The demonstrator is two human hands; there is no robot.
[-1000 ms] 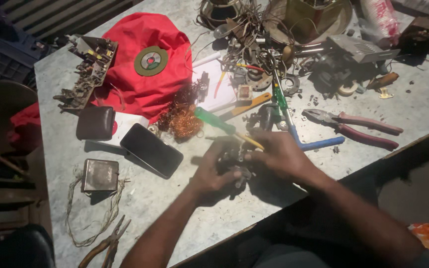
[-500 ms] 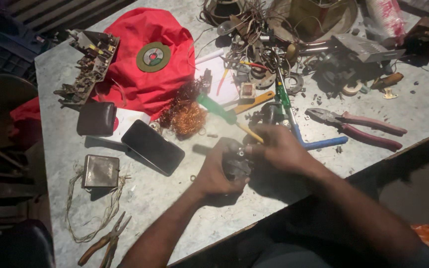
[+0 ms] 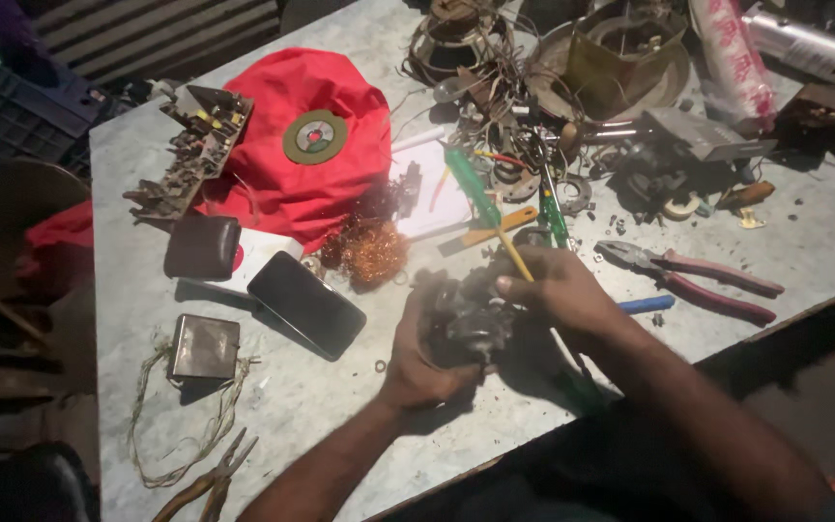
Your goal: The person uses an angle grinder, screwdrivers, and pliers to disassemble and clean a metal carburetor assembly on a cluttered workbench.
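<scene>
Dark, grimy metal part (image 3: 471, 314), lumpy w/ what looked like windings or plates, sat near the bench's (image 3: 273, 425) front edge, roughly mid-length. Left hand (image 3: 417, 362) was cupped round its near-left side, fingers curled shut on it from below. Right hand (image 3: 558, 290) was closed over its right side, thumb and fingers pinched; a thin yellowish rod (image 3: 514, 256) stuck up from that grip, but whether it was held or just lay behind, couldn't tell.

Hard to make out: the part was blurred and in shadow, so exact kind unclear. Both forearms ran off the frame's bottom. Far-edge clutter was a tangle of wire and scrap, not separable.

Left to right on the bench: wire-tailed pliers (image 3: 210, 478) at front-left corner, small metal box (image 3: 203, 346) w/ loose wire, circuit board (image 3: 190, 150) toward the far-left, dark pouch (image 3: 202, 246), black phone (image 3: 306, 304), red cloth (image 3: 311, 184) w/ a green disc (image 3: 314, 136) on it, copper wire clump (image 3: 364, 253), green-handled screwdriver (image 3: 471, 184), red-handled pliers (image 3: 693, 280) near the right edge.

Vs. the frame half a sec. before: hands and part were at about the same spot by the front edge, grip much the same; rest of the bench items hadn't shifted.
</scene>
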